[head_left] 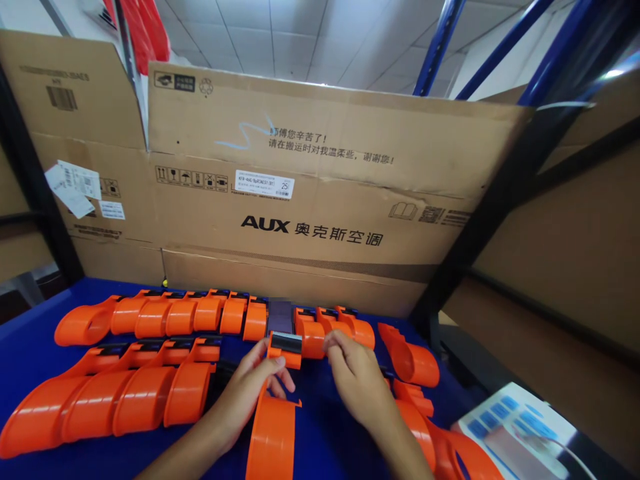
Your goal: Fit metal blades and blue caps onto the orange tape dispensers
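Observation:
My left hand (253, 377) is closed around an orange tape dispenser (273, 433) in front of me. The dispenser's top carries a black strip and a toothed metal edge, and its wide curved band hangs downward. To the right, my right hand (357, 373) has its fingers curled and the fingertips pinched together. Whatever that pinch holds, if anything, is too small or hidden to make out. Just behind the right fingers sits another orange tape dispenser (313, 340) in the back row; I cannot tell whether they touch it.
Rows of orange tape dispensers (143, 400) lie left and right on the blue tabletop (40, 320). A dark grey block (280, 316) interrupts the back row. A white device with blue keys (520, 427) stands at the right. Behind rises a cardboard wall (310, 267) between black posts.

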